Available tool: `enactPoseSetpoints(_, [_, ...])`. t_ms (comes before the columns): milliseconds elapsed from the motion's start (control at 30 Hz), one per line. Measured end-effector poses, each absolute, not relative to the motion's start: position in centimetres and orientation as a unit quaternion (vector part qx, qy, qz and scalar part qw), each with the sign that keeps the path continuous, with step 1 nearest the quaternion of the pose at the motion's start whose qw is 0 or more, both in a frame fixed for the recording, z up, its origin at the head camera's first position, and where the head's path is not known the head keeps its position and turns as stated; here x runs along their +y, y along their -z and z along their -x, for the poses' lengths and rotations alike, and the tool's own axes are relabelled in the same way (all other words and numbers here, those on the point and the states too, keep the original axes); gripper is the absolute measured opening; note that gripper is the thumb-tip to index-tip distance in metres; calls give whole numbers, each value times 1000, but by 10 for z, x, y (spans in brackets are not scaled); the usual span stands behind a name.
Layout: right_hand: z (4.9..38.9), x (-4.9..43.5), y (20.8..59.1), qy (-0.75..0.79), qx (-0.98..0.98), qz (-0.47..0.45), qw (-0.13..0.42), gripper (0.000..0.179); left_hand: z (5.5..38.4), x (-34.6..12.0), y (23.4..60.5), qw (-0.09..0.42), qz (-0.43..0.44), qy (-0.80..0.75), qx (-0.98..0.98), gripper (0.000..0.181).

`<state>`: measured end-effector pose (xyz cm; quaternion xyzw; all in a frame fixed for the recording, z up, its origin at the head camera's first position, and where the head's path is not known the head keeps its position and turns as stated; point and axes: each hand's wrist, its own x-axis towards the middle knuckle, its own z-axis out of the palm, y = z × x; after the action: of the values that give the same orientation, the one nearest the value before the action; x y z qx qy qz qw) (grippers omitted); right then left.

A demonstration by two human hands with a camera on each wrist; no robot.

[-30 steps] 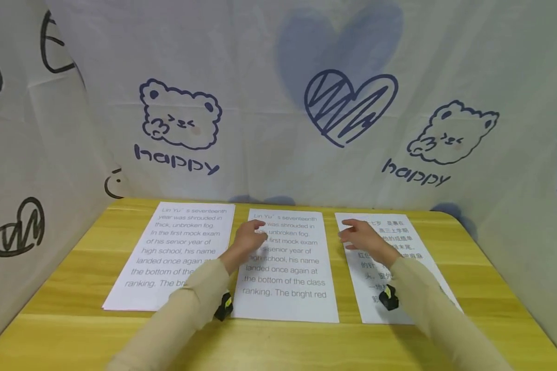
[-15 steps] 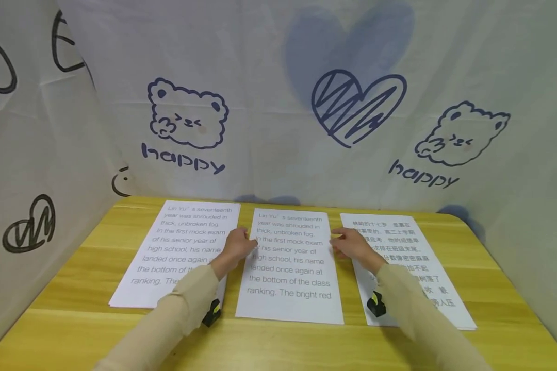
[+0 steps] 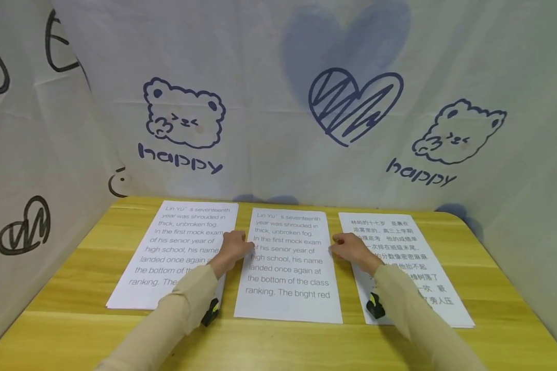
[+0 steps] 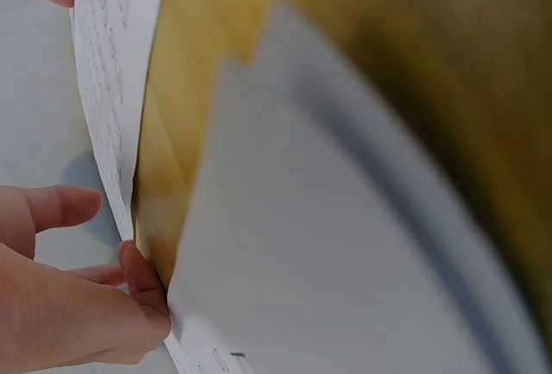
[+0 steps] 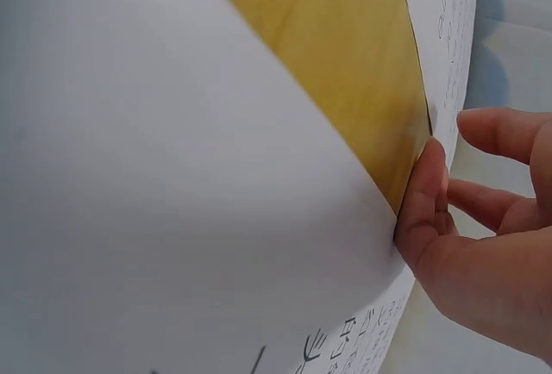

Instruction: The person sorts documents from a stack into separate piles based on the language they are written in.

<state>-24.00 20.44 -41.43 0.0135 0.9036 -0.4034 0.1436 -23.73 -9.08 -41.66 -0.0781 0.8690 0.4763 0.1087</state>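
Between my two hands lies the middle sheet of paper (image 3: pixel 285 278), flat and printed with English text. At its left edge my left hand (image 3: pixel 232 248) rests low, over the gap beside the left paper stack (image 3: pixel 139 293). The thumb stands apart from the bent fingers (image 4: pixel 142 283) in the left wrist view. My right hand (image 3: pixel 355 251) is at the middle sheet's right edge, beside the right paper stack (image 3: pixel 450 309) with Chinese text. In the right wrist view its thumb is also apart from its loosely bent fingers (image 5: pixel 423 193). Neither hand visibly pinches paper.
The papers lie side by side on a yellow wood-grain table (image 3: pixel 269 345). A white cloth (image 3: pixel 269 154) with blue bears and hearts hangs behind the table and along its sides.
My hands moved from above the middle and right papers to the two edges of the middle sheet, both leftward. Over the last half second they lowered slightly there. The papers stay put.
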Motion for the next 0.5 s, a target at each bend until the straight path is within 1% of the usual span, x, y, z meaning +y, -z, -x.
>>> enactPoseSetpoints(100, [239,204,415,397,907,-8,142,55,237,-90,417,115,79,-479,867,48])
enactPoseSetpoints(167, [240,204,416,395,907,-5,147,55,237,-90,418,116,78,-479,867,55])
enactPoseSetpoints(367, [240,200,414,375,913,4,158,56,236,-88,419,110,73,-484,865,56])
enactPoseSetpoints(500, [240,200,412,380,910,2,167,58,236,-86,420,120,83,-501,853,58])
